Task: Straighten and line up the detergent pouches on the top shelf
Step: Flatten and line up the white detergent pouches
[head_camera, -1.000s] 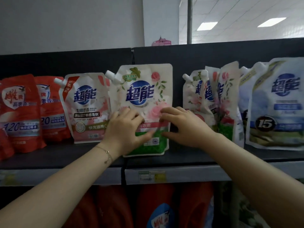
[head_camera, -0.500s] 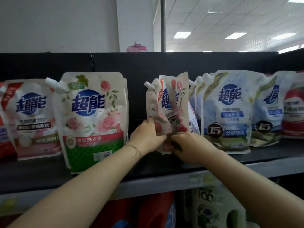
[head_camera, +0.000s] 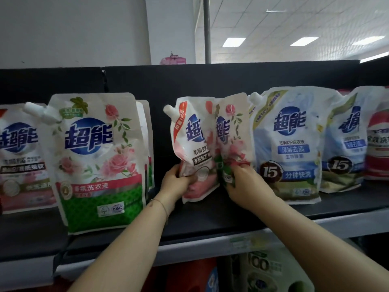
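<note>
Centre of frame, top shelf. Both hands were up at the black metal shelf board (head_camera: 210, 220), each on its own pouch.

Left hand (head_camera: 177, 182): fingers curled round the lower left edge of a white-and-pink plastic detergent pouch with a white corner spout (head_camera: 193, 142). The pouch was crumpled at the grip and tilted, its bottom corner resting on the board. A thin chain bracelet (head_camera: 162, 205) sat on that wrist.

Right hand (head_camera: 245, 186): fingers bunched together and clenched on the lower part of a cream rose-print pouch with a green base (head_camera: 232, 133). This pouch was turned edge-on and touched the pink one along its left side.

Left of centre, a large cream rose-print pouch with a green bottom band (head_camera: 99, 165) stood upright and faced front, near the shelf's front edge. More of the same kind showed behind its right edge. A gap lay between it and the two held pouches.

Far left, a white-and-pink pouch (head_camera: 19, 161) was cut off by the frame.

Just right of the right hand stood a blue-and-white pouch marked "15" (head_camera: 288, 144), facing front. A second blue-and-white pouch (head_camera: 345, 144) sat beside it, angled. A red-and-white pouch (head_camera: 379, 148) was at the right edge.

A black back panel (head_camera: 168, 81) ran behind the whole row. Goods on the shelf below were blurred.
</note>
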Tool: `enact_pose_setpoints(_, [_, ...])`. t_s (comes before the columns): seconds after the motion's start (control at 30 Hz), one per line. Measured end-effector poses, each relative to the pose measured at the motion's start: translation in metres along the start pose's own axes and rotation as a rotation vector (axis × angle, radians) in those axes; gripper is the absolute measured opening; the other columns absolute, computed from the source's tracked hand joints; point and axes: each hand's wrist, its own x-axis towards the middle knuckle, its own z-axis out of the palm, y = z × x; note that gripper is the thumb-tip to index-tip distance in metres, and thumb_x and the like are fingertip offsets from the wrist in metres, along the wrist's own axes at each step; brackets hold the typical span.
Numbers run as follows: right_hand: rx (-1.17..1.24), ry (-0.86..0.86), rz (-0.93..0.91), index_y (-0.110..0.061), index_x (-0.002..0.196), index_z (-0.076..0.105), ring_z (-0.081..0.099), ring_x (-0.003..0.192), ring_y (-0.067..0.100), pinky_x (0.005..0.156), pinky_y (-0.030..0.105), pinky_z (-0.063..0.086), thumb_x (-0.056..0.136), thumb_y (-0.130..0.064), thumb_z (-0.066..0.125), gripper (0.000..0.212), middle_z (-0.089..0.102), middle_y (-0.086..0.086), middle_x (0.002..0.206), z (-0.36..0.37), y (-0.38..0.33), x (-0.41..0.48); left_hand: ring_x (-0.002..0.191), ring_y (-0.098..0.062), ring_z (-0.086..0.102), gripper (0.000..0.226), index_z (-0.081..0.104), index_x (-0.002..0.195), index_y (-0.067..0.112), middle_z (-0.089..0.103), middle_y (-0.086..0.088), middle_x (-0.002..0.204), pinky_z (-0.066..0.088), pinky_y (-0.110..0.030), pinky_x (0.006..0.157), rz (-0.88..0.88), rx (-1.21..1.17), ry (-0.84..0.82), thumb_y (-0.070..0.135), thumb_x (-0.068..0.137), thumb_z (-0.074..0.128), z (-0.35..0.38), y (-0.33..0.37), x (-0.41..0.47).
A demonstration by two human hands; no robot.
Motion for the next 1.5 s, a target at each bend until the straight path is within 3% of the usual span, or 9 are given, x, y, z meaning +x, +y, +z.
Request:
enact_pose_setpoints(0.13, [-0.034, -0.061, 0.069, -0.009, 0.128, 0.046, 0.055, 0.106, 0.031, 0.083, 0.036, 0.049, 0.089, -0.028, 0.06, 0.045, 0.049, 0.014, 0.124, -0.001, -0.006, 0.008, 0.097, -0.026, 0.061, 0.04, 0.05, 0.108, 0.017, 0.062, -0.009, 0.106, 0.051, -0.036, 0.086, 0.022, -0.009, 0.141, -0.001, 0.08, 0.07, -0.007, -0.006, 0.006])
enact_pose_setpoints(0.37, [-0.16, -0.162, 0.079, -0.002, 0.138, 0.03, 0.048, 0.119, 0.033, 0.091, 0.036, 0.045, 0.09, -0.036, 0.059, 0.066, 0.036, 0.019, 0.137, -0.002, -0.013, 0.007, 0.104, -0.029, 0.06, 0.022, 0.056, 0.096, 0.017, 0.063, -0.01, 0.108, 0.05, -0.039, 0.093, 0.003, 0.12, 0.085, -0.001, 0.085, 0.062, -0.015, -0.004, 0.007])
enact_pose_setpoints(0.5, [0.0, -0.252, 0.132, -0.005, 0.143, 0.031, 0.043, 0.124, 0.034, 0.1, 0.038, 0.042, 0.089, -0.042, 0.055, 0.07, 0.034, 0.02, 0.144, -0.002, -0.014, 0.017, 0.108, -0.029, 0.057, 0.025, 0.056, 0.113, 0.016, 0.061, -0.009, 0.116, 0.049, -0.04, 0.097, -0.031, 0.304, 0.067, 0.011, 0.089, 0.06, -0.013, 0.011, 0.004])
enact_pose_setpoints(0.63, [0.457, -0.302, 0.214, -0.012, 0.131, 0.045, 0.062, 0.097, 0.028, 0.072, 0.031, 0.055, 0.097, -0.034, 0.05, 0.041, 0.055, 0.012, 0.127, -0.001, -0.02, 0.016, 0.096, -0.016, 0.059, 0.043, 0.052, 0.115, 0.014, 0.059, -0.002, 0.105, 0.051, -0.02, 0.077, -0.047, 0.324, -0.052, -0.008, 0.081, 0.064, -0.027, 0.026, -0.011])
enact_pose_setpoints(0.7, [0.604, -0.253, 0.202, -0.016, 0.141, 0.037, 0.059, 0.111, 0.034, 0.087, 0.04, 0.054, 0.1, -0.038, 0.042, 0.047, 0.05, 0.012, 0.137, 0.003, -0.023, 0.016, 0.09, -0.011, 0.06, 0.047, 0.054, 0.109, 0.015, 0.061, 0.001, 0.101, 0.053, -0.017, 0.077, -0.058, 0.255, -0.138, -0.016, 0.076, 0.065, -0.039, 0.032, -0.022])
enact_pose_setpoints(0.83, [0.825, -0.149, 0.205, -0.016, 0.141, 0.04, 0.045, 0.128, 0.031, 0.107, 0.047, 0.038, 0.1, -0.04, 0.04, 0.048, 0.047, 0.008, 0.141, 0.008, -0.033, 0.024, 0.108, -0.024, 0.062, 0.057, 0.054, 0.115, 0.018, 0.065, -0.007, 0.116, 0.049, -0.039, 0.098, -0.083, 0.128, -0.246, -0.018, 0.073, 0.067, -0.053, 0.038, -0.041])
enact_pose_setpoints(1.07, [0.92, -0.004, 0.305, -0.014, 0.124, 0.056, 0.058, 0.111, 0.029, 0.099, 0.05, 0.046, 0.1, -0.033, 0.044, 0.033, 0.062, 0.007, 0.12, 0.009, -0.04, 0.023, 0.102, -0.016, 0.065, 0.033, 0.059, 0.114, 0.018, 0.069, -0.001, 0.111, 0.053, -0.031, 0.091, -0.006, -0.059, -0.161, 0.015, 0.084, 0.07, -0.044, 0.03, -0.055])
enact_pose_setpoints(1.27, [0.977, 0.056, 0.151, -0.018, 0.109, 0.058, 0.061, 0.087, 0.02, 0.085, 0.046, 0.052, 0.099, -0.032, 0.046, 0.021, 0.065, 0.0, 0.096, -0.008, -0.044, 0.007, 0.087, -0.012, 0.071, 0.017, 0.065, 0.103, 0.015, 0.074, -0.002, 0.096, 0.056, -0.023, 0.069, 0.122, -0.172, -0.051, 0.009, 0.087, 0.064, -0.044, 0.027, -0.07])
enact_pose_setpoints(1.5, [0.943, 0.431, 0.042, -0.008, 0.084, 0.055, 0.049, 0.071, 0.008, 0.062, 0.015, 0.038, 0.099, -0.024, 0.049, 0.023, 0.054, -0.001, 0.077, -0.035, -0.08, -0.017, 0.09, -0.019, 0.071, 0.018, 0.067, 0.1, 0.014, 0.074, -0.004, 0.096, 0.057, -0.028, 0.07, 0.223, -0.295, 0.005, 0.007, 0.083, 0.066, -0.058, 0.051, -0.092])
